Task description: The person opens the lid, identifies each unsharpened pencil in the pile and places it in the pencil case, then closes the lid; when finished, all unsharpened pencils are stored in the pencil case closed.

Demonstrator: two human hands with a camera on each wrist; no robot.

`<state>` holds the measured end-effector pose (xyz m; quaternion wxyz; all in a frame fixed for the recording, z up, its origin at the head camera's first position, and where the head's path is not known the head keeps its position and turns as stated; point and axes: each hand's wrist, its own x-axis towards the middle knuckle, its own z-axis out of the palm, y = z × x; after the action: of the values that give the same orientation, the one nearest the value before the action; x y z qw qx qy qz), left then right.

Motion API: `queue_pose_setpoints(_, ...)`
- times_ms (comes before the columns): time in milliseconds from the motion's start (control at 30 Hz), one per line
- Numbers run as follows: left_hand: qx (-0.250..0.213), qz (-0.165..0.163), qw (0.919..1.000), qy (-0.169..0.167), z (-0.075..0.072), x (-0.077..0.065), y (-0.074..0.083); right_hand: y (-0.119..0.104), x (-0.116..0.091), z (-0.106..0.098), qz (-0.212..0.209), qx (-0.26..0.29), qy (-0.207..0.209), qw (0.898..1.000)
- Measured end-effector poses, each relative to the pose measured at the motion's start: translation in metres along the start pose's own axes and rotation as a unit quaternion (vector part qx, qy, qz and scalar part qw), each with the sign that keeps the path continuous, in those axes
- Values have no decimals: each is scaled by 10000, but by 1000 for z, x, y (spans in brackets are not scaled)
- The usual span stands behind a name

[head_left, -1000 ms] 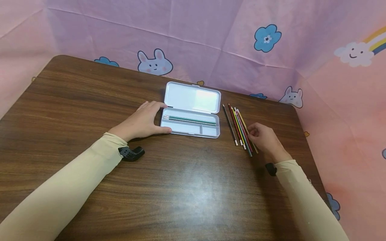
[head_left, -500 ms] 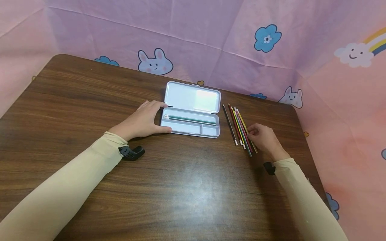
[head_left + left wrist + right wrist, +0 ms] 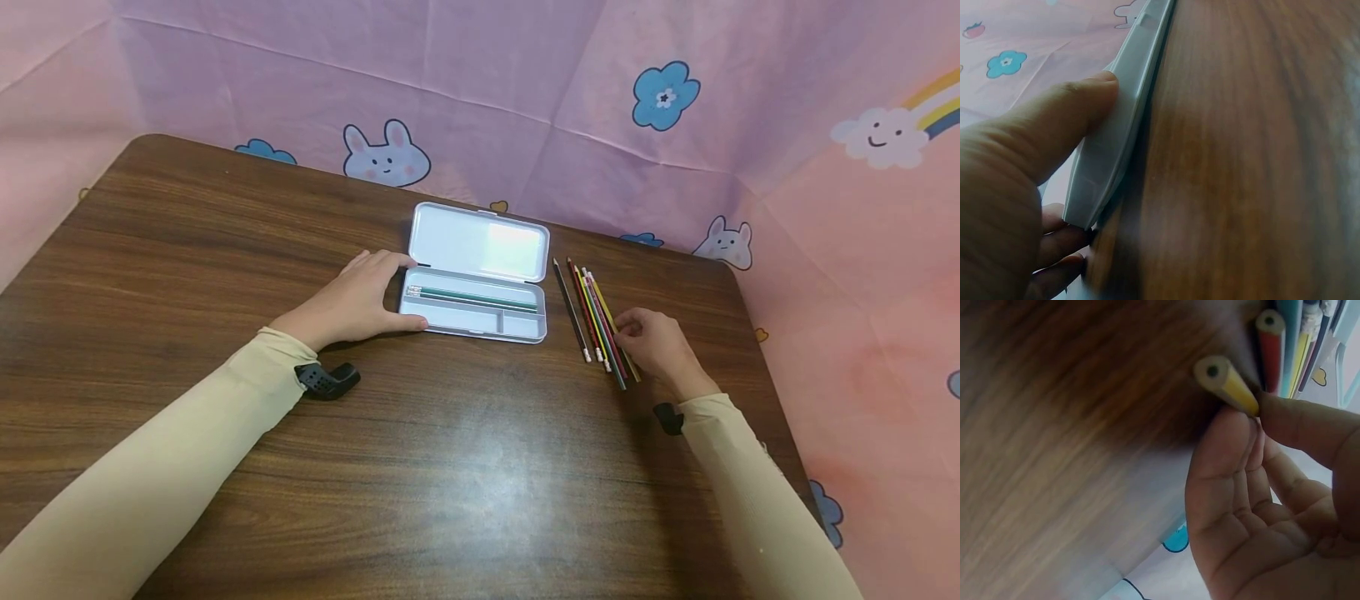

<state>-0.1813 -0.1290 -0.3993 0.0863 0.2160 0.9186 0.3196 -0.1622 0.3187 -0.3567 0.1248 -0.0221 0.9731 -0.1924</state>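
An open white pencil case [image 3: 461, 318] lies on the table with its lid [image 3: 450, 237] tipped back. Green pencils [image 3: 480, 298] rest in its long rear compartment. My left hand [image 3: 352, 304] grips the case's left end, thumb on the front wall [image 3: 1113, 119] and fingers toward the back. To the right of the case, my right hand [image 3: 656, 342] pinches a yellow pencil [image 3: 1238, 390] between thumb and forefinger, at the right edge of a loose row. Beside it in the right wrist view is a red pencil [image 3: 1270, 353]. The held pencil's middle is partly hidden by my fingers.
Several other pencils lie close together left of the right hand, with a black pencil [image 3: 572, 308] slightly apart, nearest the case. The brown wooden table [image 3: 465, 467] meets a pink patterned cloth [image 3: 487, 100] at the back and right.
My right hand has shifted very slightly left, and the yellow pencil's near end with it. My left hand and the pencil case stay in place.
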Motion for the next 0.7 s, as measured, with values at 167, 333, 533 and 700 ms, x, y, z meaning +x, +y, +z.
queue_pose_setpoints(167, 11, -2, 10000, 5, 0, 0, 0, -1, -1, 0, -1, 15, -1, 10000)
queue_pose_setpoints(333, 10, 2, 10000, 9, 0, 1, 0, -1, -1, 1, 4, -20, 21, 10000)
queue_pose_setpoints(533, 6, 19, 10000, 1, 0, 1, -1, -1, 1, 2, -19, -70, 104, 9999)
queue_pose_setpoints(700, -11, 12, 10000, -7, 0, 1, -1, 0, 1, 3, 30, -77, 116, 9999)
